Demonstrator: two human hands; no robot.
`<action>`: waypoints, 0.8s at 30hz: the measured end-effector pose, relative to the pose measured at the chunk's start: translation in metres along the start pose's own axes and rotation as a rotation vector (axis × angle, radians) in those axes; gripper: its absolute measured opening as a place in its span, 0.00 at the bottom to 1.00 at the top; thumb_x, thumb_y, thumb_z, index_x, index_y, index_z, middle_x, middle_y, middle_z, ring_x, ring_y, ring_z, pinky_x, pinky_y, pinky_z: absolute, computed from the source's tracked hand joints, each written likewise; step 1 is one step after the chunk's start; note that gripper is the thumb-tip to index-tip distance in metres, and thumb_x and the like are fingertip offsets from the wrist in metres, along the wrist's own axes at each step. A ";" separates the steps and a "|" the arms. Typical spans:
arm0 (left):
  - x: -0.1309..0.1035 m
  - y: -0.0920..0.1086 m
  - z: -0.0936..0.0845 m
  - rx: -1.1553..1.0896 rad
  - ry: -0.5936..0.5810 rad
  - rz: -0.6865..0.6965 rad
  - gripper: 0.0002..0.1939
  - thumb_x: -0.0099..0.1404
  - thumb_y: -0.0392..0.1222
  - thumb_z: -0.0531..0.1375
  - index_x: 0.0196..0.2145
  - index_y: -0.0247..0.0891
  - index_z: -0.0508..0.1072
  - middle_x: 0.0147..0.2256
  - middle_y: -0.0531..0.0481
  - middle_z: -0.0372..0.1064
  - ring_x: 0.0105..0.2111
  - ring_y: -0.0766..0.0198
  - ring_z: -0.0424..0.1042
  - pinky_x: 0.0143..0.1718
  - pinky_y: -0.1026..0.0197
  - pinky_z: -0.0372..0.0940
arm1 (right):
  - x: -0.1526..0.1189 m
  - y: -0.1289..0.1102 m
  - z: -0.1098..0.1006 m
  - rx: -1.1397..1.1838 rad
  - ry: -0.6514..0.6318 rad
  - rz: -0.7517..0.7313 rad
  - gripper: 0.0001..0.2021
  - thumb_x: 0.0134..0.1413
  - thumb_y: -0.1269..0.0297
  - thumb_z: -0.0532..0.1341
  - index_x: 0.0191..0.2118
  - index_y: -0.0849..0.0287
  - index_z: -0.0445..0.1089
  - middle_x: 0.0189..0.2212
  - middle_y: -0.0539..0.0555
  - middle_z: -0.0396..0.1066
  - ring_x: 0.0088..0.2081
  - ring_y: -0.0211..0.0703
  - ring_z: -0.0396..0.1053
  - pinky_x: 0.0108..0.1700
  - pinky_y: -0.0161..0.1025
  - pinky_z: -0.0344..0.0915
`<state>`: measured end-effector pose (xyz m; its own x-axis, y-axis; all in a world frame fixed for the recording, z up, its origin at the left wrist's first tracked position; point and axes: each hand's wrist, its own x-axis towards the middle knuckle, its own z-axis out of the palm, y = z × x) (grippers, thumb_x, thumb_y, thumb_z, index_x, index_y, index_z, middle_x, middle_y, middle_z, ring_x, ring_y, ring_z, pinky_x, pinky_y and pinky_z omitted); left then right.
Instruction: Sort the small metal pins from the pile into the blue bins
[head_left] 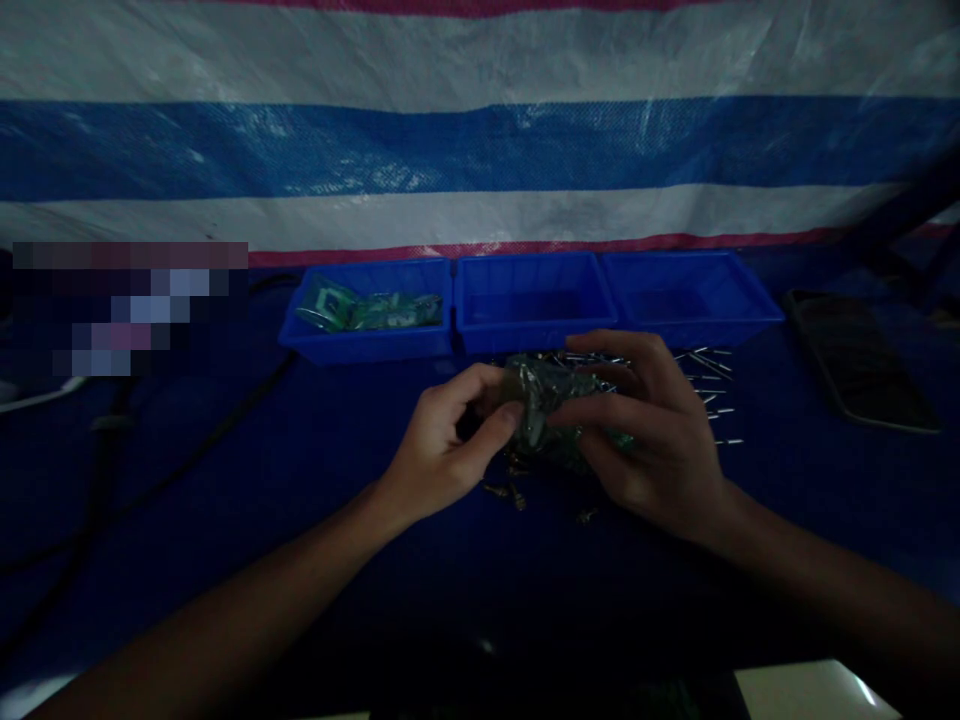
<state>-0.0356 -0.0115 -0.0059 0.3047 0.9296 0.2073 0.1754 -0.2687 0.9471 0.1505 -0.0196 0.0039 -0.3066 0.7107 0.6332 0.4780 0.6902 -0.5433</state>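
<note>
A small clear plastic bag point(534, 400) is between my two hands above the blue table. My left hand point(450, 435) is closed, thumb and fingers pinching the bag's left edge. Curled around its right side is my right hand point(652, 430), with a fingertip against the plastic and the forefinger raised. The bag's contents are too dark to make out. Small brass-coloured screw-like pieces point(516, 492) lie below the bag. Thin silvery pins point(709, 365) are scattered beyond my right hand, which partly hides them. Some green material point(574, 450) shows under the hands.
Three blue bins stand in a row behind my hands; the left bin point(360, 347) holds green items in clear bags point(397, 310). A dark phone point(862, 360) lies at the right. Black cables point(202, 440) run along the left. A striped sheet point(480, 150) hangs behind.
</note>
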 end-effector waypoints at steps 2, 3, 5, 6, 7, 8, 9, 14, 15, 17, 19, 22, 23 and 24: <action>0.001 0.000 0.002 -0.004 0.037 -0.010 0.09 0.60 0.44 0.58 0.35 0.35 0.69 0.26 0.51 0.66 0.27 0.65 0.66 0.28 0.64 0.61 | 0.000 0.002 0.003 -0.027 0.020 0.036 0.13 0.47 0.76 0.55 0.33 0.53 0.72 0.45 0.55 0.60 0.48 0.47 0.63 0.43 0.47 0.68; 0.002 0.000 0.003 -0.009 0.056 -0.010 0.08 0.60 0.43 0.58 0.34 0.36 0.68 0.26 0.52 0.66 0.27 0.66 0.66 0.28 0.65 0.61 | -0.001 0.003 0.004 -0.042 0.032 0.053 0.13 0.47 0.76 0.55 0.34 0.53 0.72 0.43 0.55 0.60 0.47 0.47 0.63 0.42 0.47 0.68; 0.002 -0.001 0.005 -0.013 0.098 0.004 0.07 0.59 0.42 0.59 0.34 0.36 0.67 0.26 0.52 0.66 0.26 0.67 0.65 0.27 0.65 0.61 | -0.001 0.004 0.005 -0.071 0.050 0.074 0.13 0.47 0.76 0.55 0.35 0.53 0.72 0.41 0.56 0.59 0.45 0.46 0.63 0.41 0.47 0.68; 0.002 -0.001 0.005 -0.003 0.121 0.023 0.07 0.59 0.41 0.59 0.34 0.37 0.67 0.26 0.52 0.66 0.26 0.67 0.65 0.27 0.65 0.61 | -0.001 0.003 0.004 -0.083 0.058 0.081 0.13 0.47 0.75 0.55 0.36 0.54 0.72 0.40 0.56 0.59 0.44 0.46 0.63 0.41 0.47 0.67; 0.001 -0.002 0.005 0.020 0.141 0.053 0.07 0.59 0.41 0.59 0.34 0.37 0.67 0.26 0.53 0.66 0.26 0.68 0.65 0.27 0.66 0.60 | 0.000 0.002 0.004 -0.090 0.062 0.088 0.13 0.47 0.74 0.56 0.37 0.54 0.72 0.39 0.56 0.59 0.43 0.46 0.63 0.40 0.47 0.67; 0.001 -0.002 0.005 0.056 0.150 0.096 0.06 0.58 0.40 0.60 0.34 0.37 0.67 0.26 0.53 0.66 0.25 0.68 0.64 0.27 0.66 0.60 | 0.000 0.001 0.003 -0.090 0.058 0.096 0.12 0.48 0.73 0.56 0.39 0.55 0.72 0.38 0.56 0.59 0.42 0.46 0.62 0.40 0.47 0.67; 0.000 -0.003 0.005 0.104 0.143 0.151 0.06 0.57 0.39 0.60 0.33 0.37 0.67 0.26 0.53 0.66 0.25 0.68 0.64 0.27 0.66 0.60 | 0.000 -0.001 0.001 -0.081 0.046 0.103 0.12 0.48 0.71 0.57 0.40 0.56 0.71 0.37 0.56 0.59 0.41 0.45 0.62 0.39 0.46 0.67; -0.003 -0.002 0.005 0.383 0.002 0.422 0.04 0.58 0.36 0.59 0.33 0.39 0.68 0.30 0.51 0.67 0.31 0.66 0.67 0.33 0.63 0.63 | 0.002 -0.008 -0.001 0.049 -0.109 0.097 0.16 0.50 0.62 0.59 0.46 0.57 0.67 0.37 0.56 0.63 0.40 0.45 0.63 0.39 0.45 0.67; -0.003 -0.001 0.005 0.428 -0.007 0.454 0.04 0.58 0.36 0.58 0.34 0.39 0.68 0.32 0.51 0.67 0.33 0.65 0.67 0.34 0.62 0.64 | 0.002 -0.009 0.000 0.073 -0.135 0.087 0.17 0.50 0.62 0.59 0.47 0.57 0.67 0.38 0.56 0.64 0.40 0.45 0.64 0.40 0.44 0.67; -0.004 0.000 0.006 0.492 -0.005 0.503 0.06 0.60 0.35 0.57 0.36 0.39 0.69 0.34 0.50 0.67 0.35 0.64 0.67 0.36 0.61 0.64 | 0.001 -0.008 0.002 0.102 -0.155 0.061 0.18 0.52 0.63 0.58 0.49 0.57 0.65 0.40 0.56 0.65 0.42 0.45 0.64 0.41 0.45 0.67; -0.004 0.002 0.006 0.524 0.012 0.535 0.08 0.60 0.33 0.56 0.39 0.39 0.69 0.35 0.49 0.68 0.36 0.64 0.67 0.39 0.60 0.64 | 0.001 -0.007 0.004 0.106 -0.140 0.034 0.17 0.54 0.66 0.56 0.51 0.55 0.64 0.41 0.56 0.65 0.43 0.45 0.64 0.43 0.45 0.67; -0.005 0.004 0.005 0.512 0.008 0.535 0.08 0.62 0.36 0.55 0.41 0.39 0.68 0.37 0.48 0.68 0.38 0.63 0.67 0.41 0.59 0.64 | 0.001 -0.004 0.005 0.089 -0.128 0.005 0.18 0.56 0.70 0.53 0.52 0.53 0.64 0.43 0.56 0.66 0.44 0.44 0.65 0.44 0.45 0.67; -0.005 0.004 0.005 0.492 -0.003 0.526 0.09 0.64 0.39 0.54 0.41 0.38 0.68 0.38 0.47 0.68 0.38 0.62 0.67 0.41 0.58 0.63 | 0.000 -0.003 0.005 0.084 -0.132 -0.003 0.18 0.56 0.71 0.53 0.52 0.53 0.63 0.43 0.56 0.66 0.45 0.44 0.65 0.44 0.45 0.67; -0.006 0.004 0.004 0.467 -0.015 0.513 0.10 0.65 0.43 0.52 0.41 0.37 0.68 0.37 0.47 0.68 0.38 0.62 0.67 0.41 0.58 0.63 | 0.000 -0.003 0.004 0.078 -0.137 -0.012 0.19 0.56 0.72 0.52 0.53 0.52 0.63 0.44 0.56 0.65 0.45 0.44 0.65 0.43 0.45 0.67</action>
<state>-0.0329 -0.0192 -0.0039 0.4692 0.6536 0.5938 0.3891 -0.7566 0.5254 0.1458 -0.0206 0.0033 -0.4236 0.7107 0.5617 0.4102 0.7033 -0.5805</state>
